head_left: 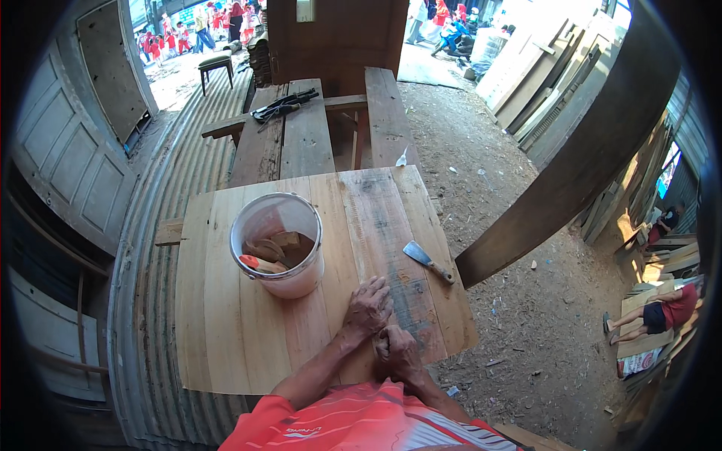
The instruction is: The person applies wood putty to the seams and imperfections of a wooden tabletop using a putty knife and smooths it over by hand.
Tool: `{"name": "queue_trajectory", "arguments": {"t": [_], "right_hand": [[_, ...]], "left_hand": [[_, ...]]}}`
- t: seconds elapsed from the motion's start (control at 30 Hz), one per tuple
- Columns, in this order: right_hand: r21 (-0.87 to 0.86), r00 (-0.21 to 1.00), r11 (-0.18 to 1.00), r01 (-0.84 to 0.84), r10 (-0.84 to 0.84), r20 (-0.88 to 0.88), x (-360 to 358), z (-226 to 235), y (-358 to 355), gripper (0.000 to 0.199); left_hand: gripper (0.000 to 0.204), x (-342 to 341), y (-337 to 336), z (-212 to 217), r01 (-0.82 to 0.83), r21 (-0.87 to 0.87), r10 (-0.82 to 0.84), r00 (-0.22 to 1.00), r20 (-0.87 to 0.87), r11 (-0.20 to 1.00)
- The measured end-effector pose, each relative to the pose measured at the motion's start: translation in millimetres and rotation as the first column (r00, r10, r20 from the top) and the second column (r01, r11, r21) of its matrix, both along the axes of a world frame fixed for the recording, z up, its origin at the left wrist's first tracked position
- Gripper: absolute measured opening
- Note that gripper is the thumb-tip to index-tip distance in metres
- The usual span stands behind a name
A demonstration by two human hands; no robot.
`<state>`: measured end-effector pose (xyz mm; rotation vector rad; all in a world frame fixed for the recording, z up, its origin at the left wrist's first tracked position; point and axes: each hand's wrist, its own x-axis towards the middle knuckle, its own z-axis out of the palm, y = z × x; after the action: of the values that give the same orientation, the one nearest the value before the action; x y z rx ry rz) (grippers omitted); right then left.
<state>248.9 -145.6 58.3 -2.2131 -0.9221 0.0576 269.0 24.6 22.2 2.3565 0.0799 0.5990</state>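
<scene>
Left hand (367,304) lay flat, fingers spread, on wooden desk (226,323) | right hand (396,350) fisted (contents unclear) | putty knife (427,261) at 2 o'clock | bucket (277,244) at 10

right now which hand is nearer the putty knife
Left. The left hand lies flat on the panel, below-left of the putty knife; the right hand is fisted nearer the body, farther away.

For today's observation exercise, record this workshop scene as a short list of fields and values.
Surface: wooden panel of joined planks
Left hand: flat on the panel, palm down
Right hand: closed, on the panel beside the left; any content hidden
Bucket: white, upright on the panel, holding scraps and an orange-handled tool
Putty knife: lying on the panel, apart from the hands
</scene>
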Motion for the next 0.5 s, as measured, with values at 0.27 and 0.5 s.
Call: {"name": "queue_trajectory", "arguments": {"t": [0.27,0.5], "right_hand": [[0.021,0.998,1.000,0.000,-0.002,0.068,6.5,-8.3,1.2,0.016],[0.061,1.000,0.998,-0.008,0.007,0.021,-0.3,-8.2,-0.1,0.022]], "left_hand": [[0.043,4.6,0.6,-2.2,0.007,-0.004,-0.007,1.000,0.000,1.000],[0.043,-2.9,1.8,-5.2,-0.014,0.050,0.014,1.000,0.003,0.999]]}}
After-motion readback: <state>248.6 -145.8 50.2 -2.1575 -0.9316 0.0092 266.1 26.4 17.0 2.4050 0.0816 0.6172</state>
